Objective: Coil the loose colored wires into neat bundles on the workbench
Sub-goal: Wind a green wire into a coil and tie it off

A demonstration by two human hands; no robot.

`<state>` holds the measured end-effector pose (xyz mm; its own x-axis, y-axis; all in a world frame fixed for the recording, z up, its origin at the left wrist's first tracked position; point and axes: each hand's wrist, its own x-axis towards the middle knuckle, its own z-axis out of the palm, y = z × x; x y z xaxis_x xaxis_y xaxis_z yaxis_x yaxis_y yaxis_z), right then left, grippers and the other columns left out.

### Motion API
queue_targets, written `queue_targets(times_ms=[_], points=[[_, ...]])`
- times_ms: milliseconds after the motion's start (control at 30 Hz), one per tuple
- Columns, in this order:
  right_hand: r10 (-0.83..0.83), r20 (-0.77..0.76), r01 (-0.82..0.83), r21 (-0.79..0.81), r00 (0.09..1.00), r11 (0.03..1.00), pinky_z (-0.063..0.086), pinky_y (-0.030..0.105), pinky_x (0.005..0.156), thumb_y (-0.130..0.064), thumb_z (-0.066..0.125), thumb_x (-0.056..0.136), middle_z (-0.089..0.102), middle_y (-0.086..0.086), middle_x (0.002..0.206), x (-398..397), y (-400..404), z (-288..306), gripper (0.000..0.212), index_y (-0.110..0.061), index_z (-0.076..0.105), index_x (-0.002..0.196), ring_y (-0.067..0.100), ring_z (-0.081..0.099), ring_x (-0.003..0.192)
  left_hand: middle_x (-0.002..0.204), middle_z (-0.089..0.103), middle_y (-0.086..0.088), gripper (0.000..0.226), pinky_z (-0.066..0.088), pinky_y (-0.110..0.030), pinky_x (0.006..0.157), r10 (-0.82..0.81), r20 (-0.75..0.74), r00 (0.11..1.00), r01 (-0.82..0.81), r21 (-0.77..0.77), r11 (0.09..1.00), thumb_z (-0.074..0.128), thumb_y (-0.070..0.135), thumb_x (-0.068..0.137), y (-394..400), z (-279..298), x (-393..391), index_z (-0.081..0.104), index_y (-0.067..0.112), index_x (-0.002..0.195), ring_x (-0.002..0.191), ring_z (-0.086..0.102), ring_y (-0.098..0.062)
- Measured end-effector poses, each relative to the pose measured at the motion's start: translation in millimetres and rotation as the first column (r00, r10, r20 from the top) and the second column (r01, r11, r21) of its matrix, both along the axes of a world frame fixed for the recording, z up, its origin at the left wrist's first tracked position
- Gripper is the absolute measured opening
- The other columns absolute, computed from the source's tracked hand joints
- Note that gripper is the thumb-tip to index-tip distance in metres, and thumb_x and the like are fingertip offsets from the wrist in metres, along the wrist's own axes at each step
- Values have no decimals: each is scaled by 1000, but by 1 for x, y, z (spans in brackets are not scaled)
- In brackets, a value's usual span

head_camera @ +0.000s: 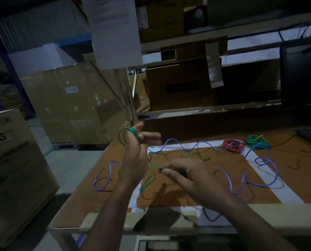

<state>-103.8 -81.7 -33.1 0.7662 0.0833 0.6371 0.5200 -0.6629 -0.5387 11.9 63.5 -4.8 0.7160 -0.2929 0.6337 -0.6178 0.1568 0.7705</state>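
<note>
While my left hand (135, 147) holds green wire (155, 164) loops and right hand (185, 175) pinches its tail, slack risks snagging blue wire (202, 143).

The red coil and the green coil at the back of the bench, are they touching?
Apart. The head view shows a strip of bare bench between the red coil and the green coil; only the blue wire runs past the red one.

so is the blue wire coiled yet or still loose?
Loose. The blue wire sprawls in open waves across the workbench, untouched by either hand.
</note>
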Motion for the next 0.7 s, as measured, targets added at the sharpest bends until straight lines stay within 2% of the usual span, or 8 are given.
queue_targets(times_ms=[100,167,300,400,467,567,633,700], points=[[-73,78,62,142,994,988,42,27,59,-36,58,100,63,-4,74,0,-1,15,16,-28,70,92,11,55,66,78,58,-2,35,55,-27,72,-14,-45,999,17,69,998,34,-2,103,-2,-11,-12,45,16,130,72,60,-14],[-129,97,109,185,987,977,42,26,59,-34,59,101,64,-9,76,2,-5,21,15,-27,69,93,10,57,70,72,54,-8,25,52,-20,66,8,-71,997,-2,82,997,36,11,110,-2,-13,-14,51,17,129,67,57,-14],[-183,116,159,186,976,970,36,13,60,-29,59,102,60,-15,76,9,-6,27,14,-22,70,97,4,58,74,88,74,-12,29,55,-52,79,-65,-47,997,74,210,975,40,35,110,-1,-12,-14,60,19,124,79,73,-30],[-157,110,126,248,981,961,35,10,59,-26,57,103,60,-23,73,18,-7,31,16,-18,67,94,-1,58,71,94,74,-22,45,57,-36,83,-152,-174,973,172,107,979,37,38,110,0,-5,-20,62,3,123,78,73,-31],[-149,115,112,279,982,954,38,11,61,-25,58,103,63,-19,77,26,-9,32,14,-19,66,93,1,60,73,97,71,-27,41,58,-36,89,-210,-198,957,235,110,966,44,37,108,2,-3,-21,65,4,118,79,71,-26],[-192,128,140,336,973,931,37,23,52,-33,64,98,52,-11,66,36,-13,32,16,-20,64,88,3,46,59,64,57,-1,25,54,-28,63,-250,-194,949,285,182,941,50,29,104,7,-3,-23,65,9,104,61,58,-15],[-209,116,157,349,971,924,34,24,49,-37,67,95,48,-8,62,39,-15,33,21,-19,63,85,5,40,55,62,47,7,26,39,-19,47,-310,-254,916,346,114,931,45,26,107,9,-4,-24,65,10,106,51,41,-7],[-213,67,183,300,975,936,35,22,50,-42,65,95,53,-1,65,41,-17,34,25,-19,63,84,6,43,57,71,58,1,29,32,-16,44,-385,-295,875,407,15,913,43,22,107,11,-2,-25,65,7,118,48,35,-3]])
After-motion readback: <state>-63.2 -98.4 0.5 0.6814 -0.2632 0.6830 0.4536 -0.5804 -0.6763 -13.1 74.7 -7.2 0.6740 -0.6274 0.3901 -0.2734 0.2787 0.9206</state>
